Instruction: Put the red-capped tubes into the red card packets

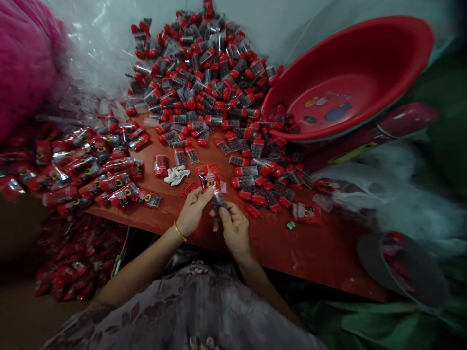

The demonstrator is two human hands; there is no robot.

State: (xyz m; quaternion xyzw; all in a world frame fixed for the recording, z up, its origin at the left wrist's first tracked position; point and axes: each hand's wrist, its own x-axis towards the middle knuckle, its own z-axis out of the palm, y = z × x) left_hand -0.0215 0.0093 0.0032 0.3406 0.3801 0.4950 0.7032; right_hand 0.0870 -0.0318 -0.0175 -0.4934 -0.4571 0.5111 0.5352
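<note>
My left hand [195,211] pinches a small red printed packet [208,176] at its lower end. A clear tube with dark contents [218,199] lies against or inside the packet's lower end; I cannot tell which. The fingers of my right hand [235,227] are closed on the tube's near end. Both hands are above the front of a red-brown table [262,257]. Just beyond them lie a crumpled white thing [177,175], a stack of red packets [160,166] and a few clear tubes with red caps [191,154].
A big heap of red-capped tubes [204,73] rises at the back. Filled red packets [91,170] spread at the left, with more [78,262] below the table. A red basin [394,48] leans at the right, above a grey container [419,277]. Pink bag [25,63] at far left.
</note>
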